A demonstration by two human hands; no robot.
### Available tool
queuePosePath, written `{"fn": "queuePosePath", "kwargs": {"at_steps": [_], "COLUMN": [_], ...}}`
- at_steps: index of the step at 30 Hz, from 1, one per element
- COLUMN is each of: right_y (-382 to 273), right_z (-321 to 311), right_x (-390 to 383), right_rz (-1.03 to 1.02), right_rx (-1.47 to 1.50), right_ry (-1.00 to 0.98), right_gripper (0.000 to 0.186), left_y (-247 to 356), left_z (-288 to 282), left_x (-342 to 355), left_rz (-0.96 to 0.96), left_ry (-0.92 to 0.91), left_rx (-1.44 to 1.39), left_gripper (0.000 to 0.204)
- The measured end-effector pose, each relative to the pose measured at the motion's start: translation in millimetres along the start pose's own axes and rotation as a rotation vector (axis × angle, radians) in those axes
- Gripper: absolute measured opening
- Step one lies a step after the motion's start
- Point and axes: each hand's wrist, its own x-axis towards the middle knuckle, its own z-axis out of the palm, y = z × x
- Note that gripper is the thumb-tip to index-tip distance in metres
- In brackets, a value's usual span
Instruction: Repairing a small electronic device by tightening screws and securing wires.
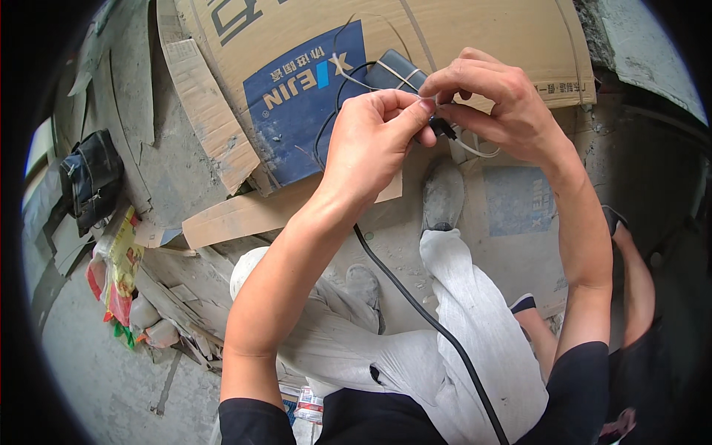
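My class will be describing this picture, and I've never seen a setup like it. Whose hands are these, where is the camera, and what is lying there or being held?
There is no robot here: these are a person's bare left hand and right hand. The single picture comes from a wide fisheye camera on that person's head, looking down, so straight edges bend near the rim and the wearer's own pale trousers appear below.

Beyond the hands lies printed cardboard with a blue panel. A dark flat block with a pale band around it sits there beside the fingertips. A pale wire loops under the right hand, and a thick black cable runs toward the bottom edge.

Both hands pinch close together; what is between the fingertips is too covered to identify.
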Motion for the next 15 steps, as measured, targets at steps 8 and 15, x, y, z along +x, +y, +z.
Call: {"fn": "queuePosePath", "kwargs": {"at_steps": [8, 15], "right_y": [-2, -3], "right_z": [14, 12], "right_x": [-4, -2], "right_rz": [-0.08, -0.147], "right_rx": [-0.204, -0.318], "right_ry": [0.011, 0.04], "right_gripper": [0.035, 0.024], "left_y": [0, -3], "left_z": [2, 6], "left_x": [0, -4], "left_rz": [0.124, 0.222], "left_ry": [0.018, 0.063], "left_rx": [0.426, 0.489], "left_gripper": [0.027, 0.029]}}
